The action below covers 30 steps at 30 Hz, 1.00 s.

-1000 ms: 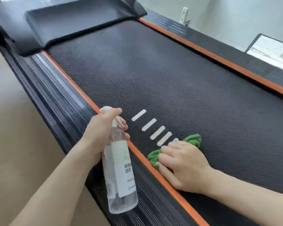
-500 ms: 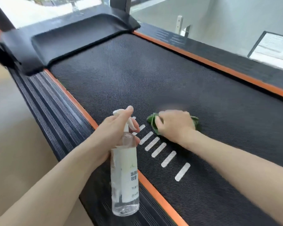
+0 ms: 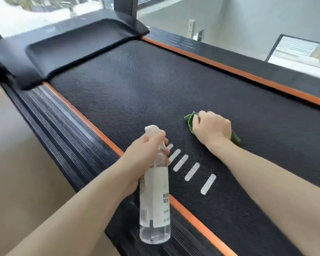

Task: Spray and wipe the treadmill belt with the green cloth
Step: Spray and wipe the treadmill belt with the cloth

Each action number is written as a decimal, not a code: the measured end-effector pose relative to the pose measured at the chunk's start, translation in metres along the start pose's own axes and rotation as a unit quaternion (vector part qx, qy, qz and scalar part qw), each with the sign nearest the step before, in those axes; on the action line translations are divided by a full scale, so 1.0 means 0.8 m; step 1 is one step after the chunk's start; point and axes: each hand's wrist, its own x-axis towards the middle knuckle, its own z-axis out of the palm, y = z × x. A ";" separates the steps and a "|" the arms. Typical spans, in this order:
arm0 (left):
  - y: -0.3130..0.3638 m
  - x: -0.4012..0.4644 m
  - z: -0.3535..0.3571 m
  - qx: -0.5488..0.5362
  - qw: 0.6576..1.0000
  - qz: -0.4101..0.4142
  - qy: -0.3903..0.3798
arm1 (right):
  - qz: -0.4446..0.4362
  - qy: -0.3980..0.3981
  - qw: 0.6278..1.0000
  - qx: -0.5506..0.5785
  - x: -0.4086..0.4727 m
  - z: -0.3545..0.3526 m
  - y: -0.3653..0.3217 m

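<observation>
right hand (image 3: 211,129) flat, palm down on green cloth (image 3: 189,121), pressing it to treadmill belt (image 3: 137,93), just beyond the white dashes (image 3: 192,171). cloth likely soft, limp; bunch under palm. left hand (image 3: 142,159) wrapped around spray bottle (image 3: 154,198) neck; probably light, smooth.

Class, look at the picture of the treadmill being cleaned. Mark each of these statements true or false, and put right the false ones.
1. The right hand presses the green cloth on the treadmill belt. True.
2. The spray bottle lies on the belt. False: the left hand holds it upright over the side rail.
3. The cloth covers the white dashes. False: it sits beyond them.
4. Orange strips border the belt. True.
</observation>
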 end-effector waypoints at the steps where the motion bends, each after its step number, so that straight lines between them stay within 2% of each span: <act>1: -0.004 -0.005 -0.001 -0.009 1.000 -0.002 0.000 | -0.008 -0.017 1.000 -0.003 -0.015 -0.008 -0.006; 4: -0.008 -0.017 -0.004 -0.018 0.999 0.023 -0.021 | -0.043 -0.077 0.996 -0.004 -0.109 -0.026 -0.005; 6: -0.006 -0.016 -0.008 -0.010 0.998 0.052 -0.029 | -0.095 -0.059 0.994 -0.016 -0.187 -0.043 -0.004; 9: -0.001 -0.009 -0.023 -0.012 0.997 0.073 -0.028 | -0.264 0.011 0.963 0.044 -0.229 -0.046 0.019; 11: 0.000 -0.006 -0.039 -0.031 0.997 0.059 -0.026 | -0.355 0.044 0.934 0.008 -0.197 -0.036 0.033; 12: -0.001 -0.007 -0.047 -0.032 0.998 0.054 -0.024 | -0.350 0.063 0.935 -0.016 -0.171 -0.030 0.033; 13: -0.003 -0.005 -0.060 -0.032 0.998 0.051 -0.020 | -0.291 0.083 0.953 -0.028 -0.144 -0.022 0.021; 15: -0.005 -0.004 -0.079 -0.044 0.998 0.049 -0.010 | -0.062 0.083 0.994 -0.035 -0.096 -0.012 -0.013; 16: -0.005 -0.001 -0.091 -0.054 0.997 0.049 -0.007 | 0.028 0.063 0.997 -0.036 -0.077 -0.006 -0.032; 17: -0.002 0.000 -0.100 -0.061 0.997 0.052 -0.003 | 0.080 0.043 0.995 -0.036 -0.067 -0.003 -0.045; 19: 0.003 0.004 -0.117 -0.088 0.995 0.056 0.002 | 0.087 0.001 0.996 -0.029 -0.072 -0.008 -0.061; 23: 0.009 0.011 -0.137 -0.162 0.986 0.044 0.011 | 0.032 -0.063 0.997 -0.027 -0.148 -0.031 -0.068; 30: 0.001 0.036 -0.146 -0.206 0.976 0.023 0.066 | 0.032 -0.073 0.996 -0.035 -0.195 -0.041 -0.073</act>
